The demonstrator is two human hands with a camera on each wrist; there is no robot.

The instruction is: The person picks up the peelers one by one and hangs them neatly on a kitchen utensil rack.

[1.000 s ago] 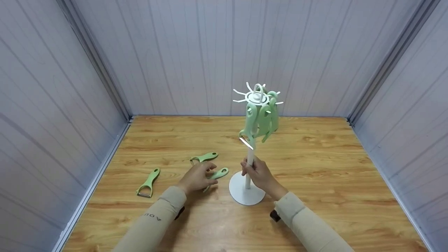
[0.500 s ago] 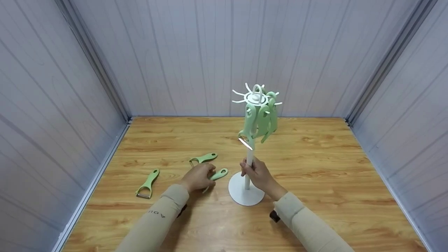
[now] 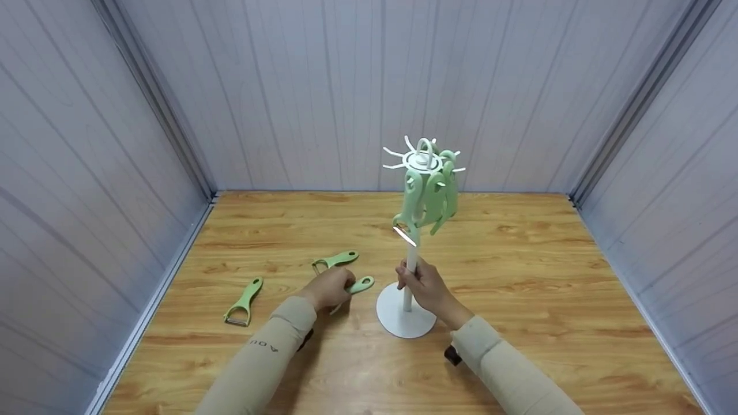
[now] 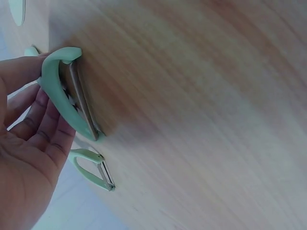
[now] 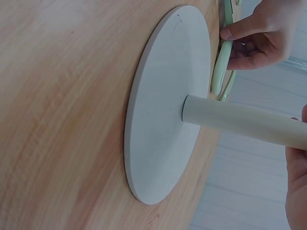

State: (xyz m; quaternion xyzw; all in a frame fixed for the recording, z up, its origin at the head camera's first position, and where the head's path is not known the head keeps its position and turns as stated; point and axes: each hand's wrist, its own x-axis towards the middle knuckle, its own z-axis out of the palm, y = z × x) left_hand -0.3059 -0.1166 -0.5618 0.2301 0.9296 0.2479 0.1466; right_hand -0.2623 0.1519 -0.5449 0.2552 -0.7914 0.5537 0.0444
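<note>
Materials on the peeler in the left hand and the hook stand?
Y-peeler frame: probably plastic, satin green; even colour, rounded moulded-looking edges.
Peeler blade: likely metal; thin, straight, greyish.
Hook stand: smooth, opaque white; maybe painted metal or plastic, the uniform colour hides which.

Small dark letters (image 3: 263, 346) stand on the left sleeve (image 3: 248, 374), a little way back from its cuff (image 3: 295, 314); read from the cuff up the sleeve, they look like A, then O or Q, then U, the middle one too small to settle. In the right wrist view, the white base (image 5: 160, 100) bears a thin dark mark (image 5: 179, 19) near its edge, too faint to tell whether it is writing.
</note>
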